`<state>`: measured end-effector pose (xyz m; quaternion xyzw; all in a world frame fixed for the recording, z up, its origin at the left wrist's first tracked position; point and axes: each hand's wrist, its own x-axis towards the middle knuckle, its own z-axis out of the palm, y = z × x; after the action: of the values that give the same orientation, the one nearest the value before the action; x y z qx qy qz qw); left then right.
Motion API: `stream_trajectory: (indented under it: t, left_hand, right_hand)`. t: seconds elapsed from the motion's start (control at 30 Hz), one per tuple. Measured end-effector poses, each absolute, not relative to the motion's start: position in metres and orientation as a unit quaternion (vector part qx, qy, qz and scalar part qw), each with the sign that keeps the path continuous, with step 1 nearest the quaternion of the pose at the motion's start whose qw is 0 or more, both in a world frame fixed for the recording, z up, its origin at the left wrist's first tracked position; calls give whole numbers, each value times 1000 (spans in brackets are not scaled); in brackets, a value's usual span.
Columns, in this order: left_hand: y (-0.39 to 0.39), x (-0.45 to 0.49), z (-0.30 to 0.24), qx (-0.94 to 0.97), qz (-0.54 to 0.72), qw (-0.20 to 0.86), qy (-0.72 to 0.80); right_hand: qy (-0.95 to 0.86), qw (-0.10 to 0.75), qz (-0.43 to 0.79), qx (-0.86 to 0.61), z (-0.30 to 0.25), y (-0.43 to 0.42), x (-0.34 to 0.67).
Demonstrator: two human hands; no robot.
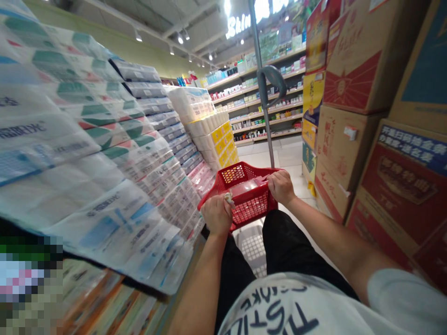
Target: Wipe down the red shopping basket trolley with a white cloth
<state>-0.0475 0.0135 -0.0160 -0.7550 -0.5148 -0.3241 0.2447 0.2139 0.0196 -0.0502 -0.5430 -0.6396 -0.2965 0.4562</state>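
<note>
While our left hand (217, 215) clasps the red shopping cart (249, 212), our right hand (281, 187) grips its near right corner.

Along the left edge of the floor (292, 151), we have wrapped paper packs (118, 223) piled high, and past them white packs with yellow labels (223, 142). At the floor's right edge we see brown boxes (337, 144) stacked beside red boxes (401, 186). By its far edge, we find shelves (289, 119) filled with small goods (244, 136), below 1 lit sign (239, 27) and ceiling lamps (180, 39).
</note>
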Motion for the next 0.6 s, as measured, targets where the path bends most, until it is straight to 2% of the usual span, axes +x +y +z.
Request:
stream_trajectory:
  t: [0.2,0.43,0.6]
  left_hand:
    - [26,-37,7,-751,-214,210,-589]
    - [12,-37,-13,-759,-285,271,-520]
    - [22,-30,2,-744,-236,219,-586]
  right_hand:
    - [-634,460,-298,-546,-52,21,213]
    - [-633,462,-298,-545,-52,22,215]
    - [-623,470,-302,-547,-51,20,209]
